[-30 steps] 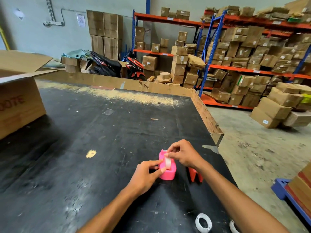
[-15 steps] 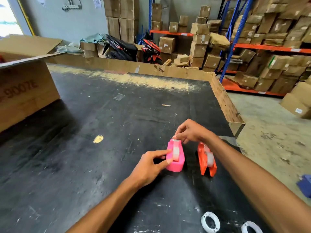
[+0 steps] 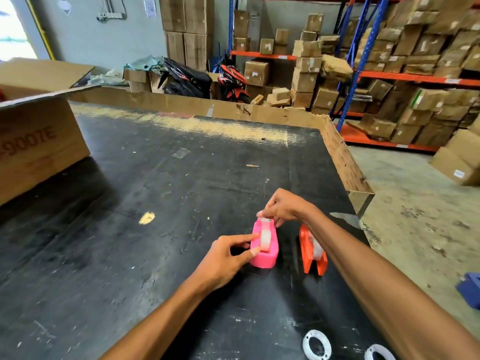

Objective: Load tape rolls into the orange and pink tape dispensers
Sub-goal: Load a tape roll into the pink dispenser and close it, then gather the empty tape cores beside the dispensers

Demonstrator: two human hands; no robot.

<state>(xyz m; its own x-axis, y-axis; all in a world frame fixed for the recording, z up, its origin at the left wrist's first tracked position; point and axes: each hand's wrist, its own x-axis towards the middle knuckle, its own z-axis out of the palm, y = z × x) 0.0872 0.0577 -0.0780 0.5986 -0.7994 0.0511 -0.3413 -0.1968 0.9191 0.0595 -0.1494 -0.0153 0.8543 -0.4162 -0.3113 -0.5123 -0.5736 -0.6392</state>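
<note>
A pink tape dispenser [image 3: 267, 255] stands on the black table [image 3: 130, 242] with a clear tape roll [image 3: 265, 239] seated in its slot. My left hand [image 3: 223, 258] pinches the dispenser's near left side. My right hand [image 3: 283, 207] is at the far end by the metal cutter, its fingertips pinched on the tape end. The orange tape dispenser [image 3: 313, 252] stands just right of the pink one, partly behind my right forearm, with a clear roll in it. Two white rings [image 3: 317, 344] [image 3: 378, 353] lie flat near the table's front edge.
A large open cardboard box [image 3: 39, 136] sits at the table's left. A cardboard rim [image 3: 342, 157] lines the far and right edges. Beyond are shelving racks with cartons [image 3: 415, 74], parked motorbikes [image 3: 192, 79], and a blue object [image 3: 471, 289] on the floor.
The view has tilted down and shifted right, so the orange dispenser shows fully. My right hand moved from the roll on the pink dispenser to its far cutter end. The left hand stays on it.
</note>
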